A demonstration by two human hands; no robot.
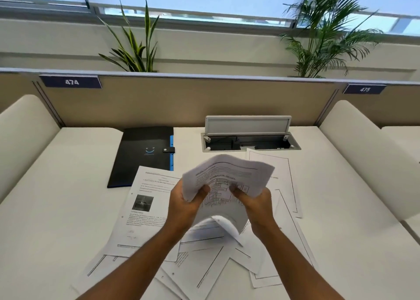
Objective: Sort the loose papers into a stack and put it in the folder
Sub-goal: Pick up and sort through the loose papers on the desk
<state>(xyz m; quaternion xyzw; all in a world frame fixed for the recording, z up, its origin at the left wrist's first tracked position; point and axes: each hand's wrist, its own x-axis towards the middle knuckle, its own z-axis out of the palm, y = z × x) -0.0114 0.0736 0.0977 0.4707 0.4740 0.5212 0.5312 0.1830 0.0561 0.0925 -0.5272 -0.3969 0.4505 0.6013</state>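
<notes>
Loose papers lie scattered on the bench under both forearms. Above them, the left hand and right hand each pinch a curled sheaf of sheets. Beyond, at left, lies the closed black folder.

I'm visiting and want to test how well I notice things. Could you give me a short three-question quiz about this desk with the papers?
1. True or false: the black folder is closed, lying at the back left of the desk.
2. What do the left hand and right hand hold together?
A. a bent bundle of papers
B. the folder
C. nothing
3. Fill in: the loose sheets are ____ on the desk beneath the hands.

Key: 1 true; 2 A; 3 scattered.
</notes>
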